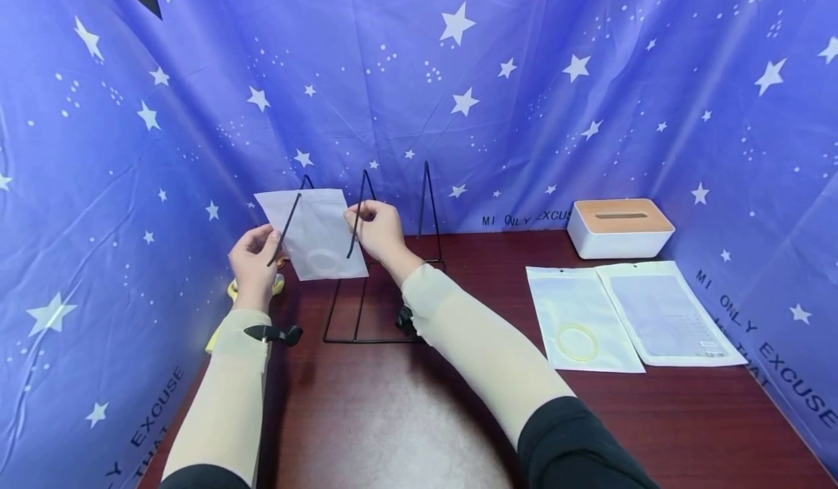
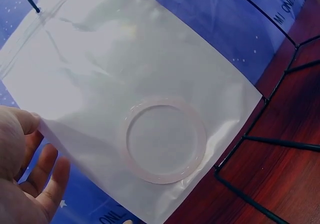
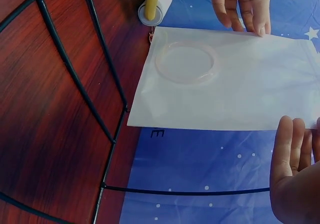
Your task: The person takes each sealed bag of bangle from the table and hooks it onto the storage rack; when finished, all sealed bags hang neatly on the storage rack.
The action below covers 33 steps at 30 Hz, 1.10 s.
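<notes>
A white flat pouch (image 1: 314, 220) with a pale pinkish ring (image 2: 199, 139) showing through its lower part is held upright between both hands. My left hand (image 1: 254, 263) pinches the pouch's left edge with thumb and finger; the other fingers are loosely bent in the left wrist view. My right hand (image 1: 381, 233) pinches the opposite edge, nearer the top. The pouch stands among the upright wire loops of a black wire rack (image 1: 382, 342), and in the head view two wires cross in front of it. The right fingertips are partly cut off in both wrist views.
On the right lie two pouches, one (image 1: 556, 296) with a yellow ring (image 1: 559, 340), the other (image 1: 661, 311) with a greyish panel. Behind them stands a white tissue box (image 1: 615, 245) with a wooden lid. A yellow-handled white cylinder (image 3: 156, 10) lies near my left hand.
</notes>
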### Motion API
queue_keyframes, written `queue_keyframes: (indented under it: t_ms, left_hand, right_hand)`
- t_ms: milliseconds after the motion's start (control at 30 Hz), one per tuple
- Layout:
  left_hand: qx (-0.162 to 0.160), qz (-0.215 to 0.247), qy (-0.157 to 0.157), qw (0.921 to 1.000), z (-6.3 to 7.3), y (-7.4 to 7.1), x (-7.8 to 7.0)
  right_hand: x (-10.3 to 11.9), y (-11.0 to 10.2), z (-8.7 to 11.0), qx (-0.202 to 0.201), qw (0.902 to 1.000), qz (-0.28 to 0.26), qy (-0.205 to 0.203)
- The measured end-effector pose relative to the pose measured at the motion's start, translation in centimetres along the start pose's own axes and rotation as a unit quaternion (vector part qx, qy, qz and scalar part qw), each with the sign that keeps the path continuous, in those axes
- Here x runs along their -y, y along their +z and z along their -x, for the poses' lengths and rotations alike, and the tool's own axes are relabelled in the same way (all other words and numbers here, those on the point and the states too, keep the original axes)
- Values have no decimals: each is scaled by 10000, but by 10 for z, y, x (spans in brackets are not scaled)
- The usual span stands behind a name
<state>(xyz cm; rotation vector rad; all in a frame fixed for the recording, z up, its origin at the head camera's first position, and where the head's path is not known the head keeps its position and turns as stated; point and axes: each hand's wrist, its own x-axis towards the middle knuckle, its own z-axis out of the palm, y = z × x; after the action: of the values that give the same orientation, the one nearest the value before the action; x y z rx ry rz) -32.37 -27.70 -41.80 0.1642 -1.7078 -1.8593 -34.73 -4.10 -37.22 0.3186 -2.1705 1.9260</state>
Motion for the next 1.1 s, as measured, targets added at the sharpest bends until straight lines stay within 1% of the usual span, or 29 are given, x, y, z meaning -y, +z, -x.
queue_keyframes:
  t_ms: [167,333,400,467,600,700,867,1000,1100]
  left_hand:
    - [22,-106,59,9999,1,-3,1]
    - [-8,-324,292,9990,2,-8,1]
    - [-9,-426,352,9985,3,-10,1]
    - [-9,-544,347,9979,4,-13,1]
    - [2,-584,311,9978,10,-19,1]
    - [61,-463,362,9982,17,-23,1]
    - [239,-603,631,9959,32,-31,-2]
    - [340,-667,731,9945,47,-39,-3]
    - [388,-899,840,9916,58,-43,-2]
  right_hand:
    - [-2,-2,2,95,9999,-131,-18]
    - [-4,-8,5,212,9994,-271,-77]
    - [-5,-12,7,223,9995,-155,-138]
    - [-7,-16,9,225,9995,41,-239]
    - [-11,-26,16,317,9982,288,-415]
    - [-12,-35,23,484,9973,292,-461]
    - [-14,-52,36,710,9950,281,-647]
    - [-17,-66,47,787,9934,294,-782]
    - [-20,-77,55,832,9929,214,-825]
